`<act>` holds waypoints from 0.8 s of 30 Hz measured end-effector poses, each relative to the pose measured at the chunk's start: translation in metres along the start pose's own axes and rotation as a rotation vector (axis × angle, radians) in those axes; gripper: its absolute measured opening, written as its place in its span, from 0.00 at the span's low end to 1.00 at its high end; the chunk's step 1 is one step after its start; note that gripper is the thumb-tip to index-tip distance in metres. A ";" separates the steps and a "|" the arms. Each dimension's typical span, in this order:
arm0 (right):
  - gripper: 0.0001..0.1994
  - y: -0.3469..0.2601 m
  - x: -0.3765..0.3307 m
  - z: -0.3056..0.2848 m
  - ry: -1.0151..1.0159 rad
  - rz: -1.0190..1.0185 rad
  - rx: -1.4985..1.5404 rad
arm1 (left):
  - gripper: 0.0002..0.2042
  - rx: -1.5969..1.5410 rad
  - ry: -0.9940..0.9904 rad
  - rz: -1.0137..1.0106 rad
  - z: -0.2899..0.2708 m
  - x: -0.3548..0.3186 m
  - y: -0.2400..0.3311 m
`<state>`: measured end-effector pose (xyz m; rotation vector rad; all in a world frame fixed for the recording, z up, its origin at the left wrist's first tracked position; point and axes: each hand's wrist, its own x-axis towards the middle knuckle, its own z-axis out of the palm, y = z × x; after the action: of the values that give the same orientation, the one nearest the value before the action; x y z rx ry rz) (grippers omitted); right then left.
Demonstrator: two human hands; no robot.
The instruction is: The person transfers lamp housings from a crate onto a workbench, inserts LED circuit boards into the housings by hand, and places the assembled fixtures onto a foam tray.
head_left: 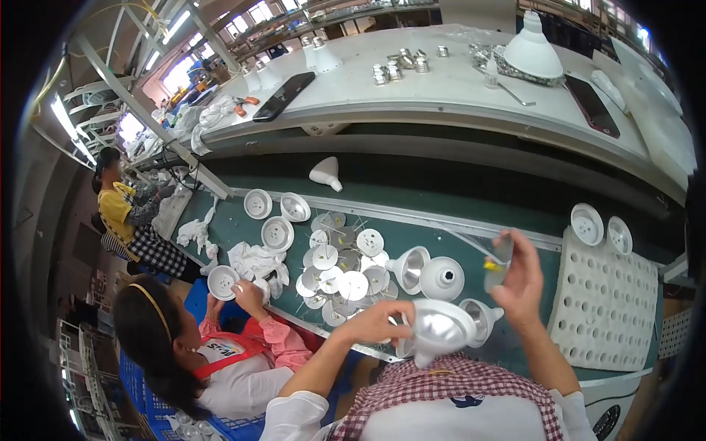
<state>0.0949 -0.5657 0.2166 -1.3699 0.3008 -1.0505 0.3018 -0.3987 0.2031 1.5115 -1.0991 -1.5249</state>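
My left hand [384, 323] is closed on the rim of a white lamp shell [443, 331] with a shiny silver inside, tilted in front of my chest. To the right, my right hand [521, 278] pinches a thin round disc [498, 277] by its edge, with a yellow part and thin wires on it. The disc is apart from the shell. Close beyond my left hand stand more white lamp shells [443, 278]. A heap of round white and grey discs [353, 285] with wires lies left of them on the green bench.
A white tray with rows of holes [604, 312] lies at right, two lamp cups [586, 224] at its far edge. A co-worker [220, 360] at left holds a lamp cup [223, 282]. The raised white shelf [471, 92] beyond carries metal caps [401, 65], phones and lamp shells.
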 end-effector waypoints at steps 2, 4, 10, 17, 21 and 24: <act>0.40 0.006 -0.012 0.018 -0.007 0.009 0.040 | 0.06 -0.152 -0.247 0.070 0.014 0.005 -0.012; 0.39 0.013 -0.028 0.024 -0.053 -0.029 0.055 | 0.15 -0.372 -0.317 0.253 0.014 0.010 -0.030; 0.42 0.012 -0.036 0.024 -0.001 -0.049 0.042 | 0.41 -1.065 -0.350 -0.152 0.042 0.005 -0.036; 0.40 -0.042 0.009 -0.012 -0.288 0.001 -0.281 | 0.45 -0.997 -0.034 0.091 0.024 0.023 -0.030; 0.33 -0.060 0.021 -0.002 -0.421 -0.065 -0.610 | 0.42 -0.813 0.172 0.304 0.019 0.028 -0.016; 0.31 -0.057 0.024 0.006 -0.516 -0.136 -0.796 | 0.44 -0.718 0.168 0.346 0.024 0.031 0.002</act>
<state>0.0876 -0.5713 0.2777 -2.3442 0.2474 -0.6535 0.2756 -0.4260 0.1916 0.8797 -0.5731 -1.3165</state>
